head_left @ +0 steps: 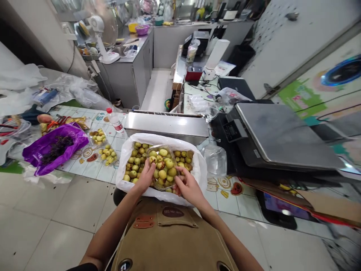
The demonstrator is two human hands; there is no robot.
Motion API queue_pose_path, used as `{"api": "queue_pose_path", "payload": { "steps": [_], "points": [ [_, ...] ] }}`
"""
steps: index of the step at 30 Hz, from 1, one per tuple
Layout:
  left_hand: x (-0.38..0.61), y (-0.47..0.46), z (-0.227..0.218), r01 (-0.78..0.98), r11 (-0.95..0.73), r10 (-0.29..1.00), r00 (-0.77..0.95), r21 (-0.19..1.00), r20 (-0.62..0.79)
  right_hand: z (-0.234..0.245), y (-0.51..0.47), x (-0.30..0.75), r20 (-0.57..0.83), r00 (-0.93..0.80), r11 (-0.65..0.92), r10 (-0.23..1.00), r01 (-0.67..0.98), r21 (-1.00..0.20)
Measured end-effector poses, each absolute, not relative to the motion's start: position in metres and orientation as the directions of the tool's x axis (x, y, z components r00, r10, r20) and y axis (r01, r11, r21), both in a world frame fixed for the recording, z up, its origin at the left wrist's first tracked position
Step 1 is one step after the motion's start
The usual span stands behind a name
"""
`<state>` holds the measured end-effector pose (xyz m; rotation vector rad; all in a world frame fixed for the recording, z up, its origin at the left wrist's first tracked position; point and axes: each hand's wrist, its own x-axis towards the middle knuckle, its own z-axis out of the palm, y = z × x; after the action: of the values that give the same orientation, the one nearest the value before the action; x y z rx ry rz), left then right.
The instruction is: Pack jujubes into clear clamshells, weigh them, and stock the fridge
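Left hand (146,176): half curled against the left wall of the clear tub, with hold of it, thumb near the rim; hidden fingers impossible to judge.
Right hand (189,187): partly closed at the tub's right wall, thumb and fingertips close together, seemingly sharing the hold; cannot tell whether also pinching a fruit.
Clear tub (159,146): above the middle of the lined box (123,165), thin-walled with rounded corners; held from both sides, probably for steadiness under a full load. Cannot tell whether resting on anything beneath.
Fruit in the tub (163,174): round, smooth, yellow-green, some blotched red-brown.
Lined box: draped in wrinkled white plastic, probably as protection for the loose fruit (137,161) inside; close against the apron (175,241), apparently for easy reach.
Spare tubs (216,161): just right of the lined box, transparent and glossy, perhaps there to be handy.
Filled tubs (108,155): left of the lined box, heaped with similar fruit, seemingly set aside.
Metal case (169,124): just behind the lined box, long, flat and shiny.
Scale (284,131): right of the lined box, beyond the spare tubs, with a broad steel platter.
Purple bag (80,141): well left of the lined box, crinkled, spread open around dark grapes (58,148).
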<state>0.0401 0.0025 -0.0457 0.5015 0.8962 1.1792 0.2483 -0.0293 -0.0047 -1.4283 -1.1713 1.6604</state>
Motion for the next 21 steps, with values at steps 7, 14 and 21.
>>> {"api": "queue_pose_path", "payload": {
  "steps": [7,14,21],
  "points": [
    [0.060,-0.007,-0.030,-0.357,0.319,0.917,0.351,0.878,-0.191,0.026,-0.020,0.336,-0.336,0.254,-0.300,0.907,-0.170,-0.939],
    [0.045,-0.027,-0.037,-0.031,0.096,0.917,0.392,0.995,-0.076,0.045,0.025,0.458,-0.228,0.823,-0.098,0.520,-0.208,-0.973],
    [0.048,-0.026,-0.034,0.076,0.027,0.908,0.415,0.997,-0.056,0.044,0.037,0.492,-0.263,0.861,-0.103,0.436,-0.242,-0.965]
  ]
}}
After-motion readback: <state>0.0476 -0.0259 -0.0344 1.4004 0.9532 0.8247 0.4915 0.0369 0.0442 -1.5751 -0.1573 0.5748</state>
